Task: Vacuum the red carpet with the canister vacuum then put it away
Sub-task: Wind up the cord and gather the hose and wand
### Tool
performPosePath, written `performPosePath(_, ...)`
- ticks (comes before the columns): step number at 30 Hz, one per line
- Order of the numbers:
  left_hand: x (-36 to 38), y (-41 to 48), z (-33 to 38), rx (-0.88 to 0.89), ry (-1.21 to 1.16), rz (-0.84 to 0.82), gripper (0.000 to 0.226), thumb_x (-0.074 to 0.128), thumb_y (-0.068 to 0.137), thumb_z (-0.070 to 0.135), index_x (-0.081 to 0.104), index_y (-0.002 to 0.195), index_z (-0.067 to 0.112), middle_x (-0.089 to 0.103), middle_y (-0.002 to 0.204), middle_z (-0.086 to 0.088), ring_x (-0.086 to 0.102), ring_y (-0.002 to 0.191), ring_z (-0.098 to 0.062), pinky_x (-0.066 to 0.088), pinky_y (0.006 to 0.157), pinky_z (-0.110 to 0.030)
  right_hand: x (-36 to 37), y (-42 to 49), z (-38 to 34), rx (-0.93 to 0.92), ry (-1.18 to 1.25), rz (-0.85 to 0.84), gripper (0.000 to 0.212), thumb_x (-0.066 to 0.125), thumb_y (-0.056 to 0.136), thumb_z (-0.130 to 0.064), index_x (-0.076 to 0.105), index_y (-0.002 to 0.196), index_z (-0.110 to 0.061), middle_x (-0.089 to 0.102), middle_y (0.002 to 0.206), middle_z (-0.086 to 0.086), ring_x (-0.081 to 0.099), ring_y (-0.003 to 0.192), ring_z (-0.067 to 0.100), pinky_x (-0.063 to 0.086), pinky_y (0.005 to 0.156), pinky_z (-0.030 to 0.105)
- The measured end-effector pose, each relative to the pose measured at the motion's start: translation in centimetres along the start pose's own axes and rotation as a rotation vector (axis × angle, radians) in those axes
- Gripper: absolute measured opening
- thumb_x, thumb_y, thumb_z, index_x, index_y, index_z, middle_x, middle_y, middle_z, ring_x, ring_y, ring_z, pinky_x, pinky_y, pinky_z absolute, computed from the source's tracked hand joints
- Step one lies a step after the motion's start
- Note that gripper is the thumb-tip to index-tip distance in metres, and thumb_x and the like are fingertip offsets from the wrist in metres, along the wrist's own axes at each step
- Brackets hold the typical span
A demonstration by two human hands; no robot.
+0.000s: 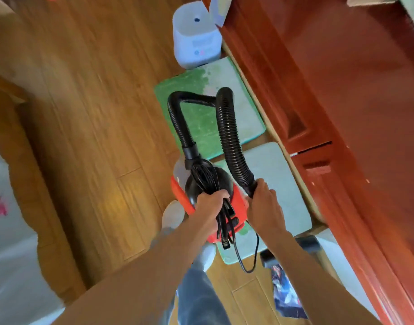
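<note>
A red and black canister vacuum (181, 195) hangs above the wooden floor (89, 113). My left hand (210, 204) grips its top together with a bundle of black power cord (224, 228); a loop of the cord dangles below. My right hand (263, 205) grips the end of the black ribbed hose (229, 137), which arches up and back down into the vacuum's front. No red carpet is in view.
Green mats (201, 118) and a pale mat (278, 184) lie along a red-brown wooden cabinet (342, 90) on the right. A white appliance (195, 36) stands at the top. A wooden bed frame (25, 160) is at the left. My feet and jeans show below.
</note>
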State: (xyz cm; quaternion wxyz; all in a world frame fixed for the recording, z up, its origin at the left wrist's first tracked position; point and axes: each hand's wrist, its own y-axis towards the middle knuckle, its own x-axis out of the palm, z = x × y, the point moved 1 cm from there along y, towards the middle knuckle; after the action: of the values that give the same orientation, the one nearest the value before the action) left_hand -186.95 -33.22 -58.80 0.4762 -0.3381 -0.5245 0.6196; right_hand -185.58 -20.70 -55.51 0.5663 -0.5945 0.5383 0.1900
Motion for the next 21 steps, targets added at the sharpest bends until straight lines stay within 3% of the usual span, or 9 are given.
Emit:
performPosePath(6,4.7,10.3,0.8,-0.035,-0.006,-0.077,0.013,0.062,0.080,0.005,0.058,0.092,0.003,0.055,0.066,-0.015,0.057,0.059,-0.029,0.052,0.061,-0.041,6.1,8.1,3.7,0.076,0.011,0.053,0.027,0.055,0.093,-0.005,0.035,0.095,-0.024,0.047,0.094,-0.005,0.048,0.095,0.026,0.045,0.067,0.042)
performPosePath(10,9.8,16.4,2.1,0.049,-0.028,-0.113,0.055,0.070,0.050,0.023,0.063,0.101,0.004,0.055,0.071,-0.014,0.059,0.065,-0.030,0.057,0.068,-0.045,7.1,13.8,7.6,0.177,-0.040,0.106,0.027,0.055,0.088,0.002,0.049,0.111,-0.011,0.054,0.104,0.009,0.048,0.100,0.036,0.043,0.077,0.047)
performPosePath(12,12.1,19.0,2.4,0.075,0.000,-0.147,0.056,0.068,0.038,0.030,0.063,0.090,0.010,0.058,0.071,-0.013,0.067,0.074,-0.037,0.059,0.077,-0.057,7.0,16.8,9.6,0.210,-0.067,0.149,0.030,0.054,0.087,0.003,0.050,0.115,-0.008,0.056,0.107,0.016,0.048,0.103,0.042,0.040,0.082,0.047)
performPosePath(14,13.7,20.6,2.8,0.077,0.041,-0.166,0.047,0.069,0.044,0.028,0.061,0.088,0.014,0.060,0.076,-0.013,0.071,0.087,-0.041,0.059,0.077,-0.062,6.9,19.8,11.1,0.230,-0.076,0.182,0.029,0.056,0.088,0.001,0.050,0.115,-0.005,0.057,0.109,0.022,0.049,0.102,0.046,0.037,0.087,0.047)
performPosePath(16,15.0,22.6,2.9,0.070,0.050,-0.198,0.045,0.069,0.053,0.026,0.059,0.096,0.019,0.061,0.085,-0.015,0.071,0.086,-0.039,0.060,0.073,-0.061,7.1,22.4,12.3,0.252,-0.071,0.184,0.028,0.057,0.090,-0.002,0.049,0.117,-0.004,0.057,0.111,0.023,0.049,0.104,0.047,0.036,0.088,0.048)
performPosePath(19,16.9,27.5,2.2,0.067,0.075,-0.227,0.065,0.072,0.044,0.034,0.061,0.106,0.019,0.066,0.097,-0.018,0.071,0.092,-0.041,0.059,0.076,-0.060,8.4,26.2,14.0,0.254,-0.021,0.195,0.030,0.057,0.091,-0.005,0.047,0.119,-0.004,0.058,0.113,0.023,0.050,0.105,0.047,0.039,0.086,0.048)
performPosePath(21,18.2,30.5,2.4,0.110,0.085,-0.248,0.075,0.072,0.037,0.040,0.064,0.106,0.013,0.068,0.094,-0.019,0.071,0.096,-0.045,0.058,0.082,-0.062,9.6,28.1,15.0,0.262,-0.014,0.227,0.029,0.056,0.091,-0.006,0.047,0.119,-0.003,0.059,0.114,0.024,0.051,0.105,0.048,0.041,0.085,0.049)
